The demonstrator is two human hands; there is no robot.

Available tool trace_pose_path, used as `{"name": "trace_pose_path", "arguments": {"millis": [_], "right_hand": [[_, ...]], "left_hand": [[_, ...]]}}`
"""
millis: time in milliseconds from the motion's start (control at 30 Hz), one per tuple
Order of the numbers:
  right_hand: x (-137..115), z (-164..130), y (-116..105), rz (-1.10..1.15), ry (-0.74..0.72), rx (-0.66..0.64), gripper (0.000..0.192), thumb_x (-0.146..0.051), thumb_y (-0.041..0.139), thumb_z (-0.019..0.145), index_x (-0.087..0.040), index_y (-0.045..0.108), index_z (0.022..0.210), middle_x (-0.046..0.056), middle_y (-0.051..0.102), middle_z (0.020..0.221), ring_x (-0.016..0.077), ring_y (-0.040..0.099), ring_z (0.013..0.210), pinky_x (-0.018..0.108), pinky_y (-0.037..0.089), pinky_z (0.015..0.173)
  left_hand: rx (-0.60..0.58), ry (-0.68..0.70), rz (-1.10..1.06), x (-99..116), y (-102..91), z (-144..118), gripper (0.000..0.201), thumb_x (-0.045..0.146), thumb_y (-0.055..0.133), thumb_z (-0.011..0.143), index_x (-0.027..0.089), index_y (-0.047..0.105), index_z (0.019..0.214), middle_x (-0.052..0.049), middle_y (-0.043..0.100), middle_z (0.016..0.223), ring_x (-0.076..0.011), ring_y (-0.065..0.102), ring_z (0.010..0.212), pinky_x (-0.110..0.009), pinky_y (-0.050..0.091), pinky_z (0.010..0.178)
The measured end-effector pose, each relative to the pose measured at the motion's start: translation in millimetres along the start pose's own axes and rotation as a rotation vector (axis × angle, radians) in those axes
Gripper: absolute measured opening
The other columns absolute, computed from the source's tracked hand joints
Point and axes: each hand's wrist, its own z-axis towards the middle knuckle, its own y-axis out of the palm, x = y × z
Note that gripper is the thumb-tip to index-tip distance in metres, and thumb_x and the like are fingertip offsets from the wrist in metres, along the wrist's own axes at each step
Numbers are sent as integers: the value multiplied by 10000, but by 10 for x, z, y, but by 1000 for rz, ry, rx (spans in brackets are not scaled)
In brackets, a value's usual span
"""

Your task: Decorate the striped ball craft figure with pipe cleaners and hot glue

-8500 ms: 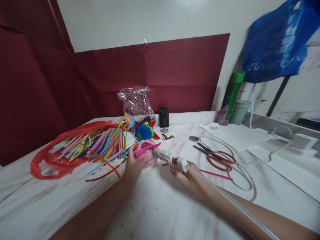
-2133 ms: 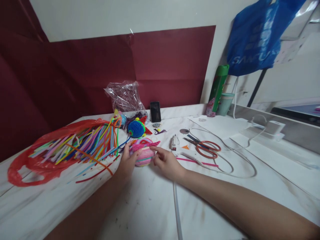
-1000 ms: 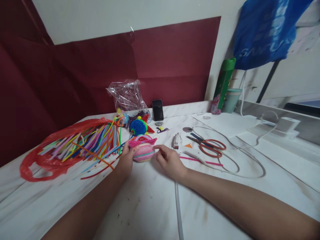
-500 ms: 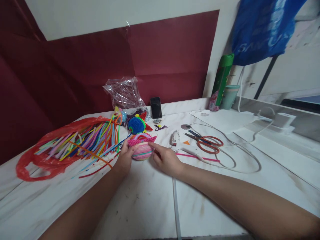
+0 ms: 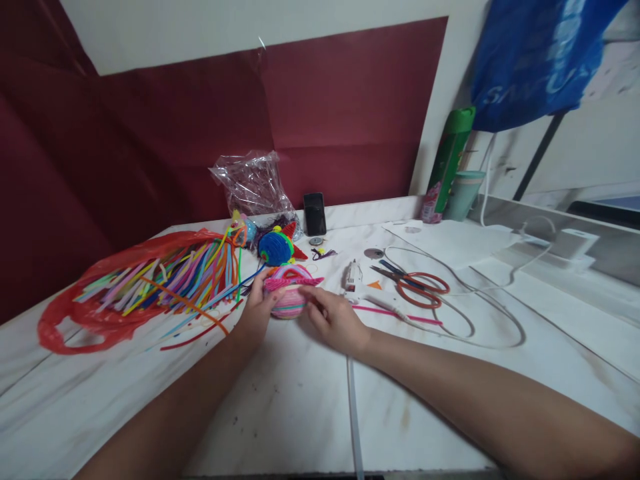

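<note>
A round pink, striped ball made of pipe cleaners [image 5: 289, 303], with a brighter pink piece across its top, is between my two hands. My left hand [image 5: 257, 310] is closed on its left side. Fingers of my right hand [image 5: 336, 320] press against its right side near the pink piece; the rest of that hand is curled. Just behind sits a blue pipe-cleaner ball [image 5: 275, 248] with red points and green trim. To the right of my right hand lie a white glue gun [image 5: 353, 280] and a pink pipe cleaner [image 5: 377, 312].
Left, a red plastic bag [image 5: 65, 330] holds many pipe cleaners [image 5: 170, 280]. Right are orange-handled scissors [image 5: 417, 288] and a looping white cable [image 5: 520, 333]. At the back stand a phone [image 5: 315, 215], a clear plastic bag [image 5: 253, 180], a green can [image 5: 450, 160] and a cup [image 5: 465, 195].
The view has shifted slightly, so most things appear a little further right. The pink ball is turned a little in my hands, and its bright pink piece sits further right.
</note>
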Motion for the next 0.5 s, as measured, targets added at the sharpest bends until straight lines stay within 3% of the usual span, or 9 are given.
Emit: {"name": "trace_pose_path", "arguments": {"millis": [133, 300, 500], "right_hand": [[-4, -22, 11, -76, -90, -12, 367, -155, 432, 812, -126, 571, 1150, 97, 698, 839, 178, 602, 663, 295, 496, 654], [21, -11, 42, -95, -126, -13, 411, -136, 436, 798, -131, 529, 1199, 130, 677, 1016, 219, 623, 882, 356, 503, 793], [41, 0, 27, -87, -142, 1, 404, -134, 433, 809, -151, 508, 1206, 120, 670, 1012, 215, 619, 872, 364, 505, 783]], "left_hand": [[-36, -14, -15, -89, -59, 25, 605, 283, 603, 755, 237, 383, 1317, -76, 579, 1209, -236, 544, 1115, -386, 419, 950], [-43, 6, 52, -31, -37, -13, 620, 314, 620, 755, 236, 374, 1319, -81, 532, 1271, -245, 501, 1168, -397, 398, 983], [46, -38, 217, 62, 84, -82, 797, 301, 736, 642, 238, 334, 1328, -96, 541, 1236, -259, 533, 1121, -422, 418, 960]]}}
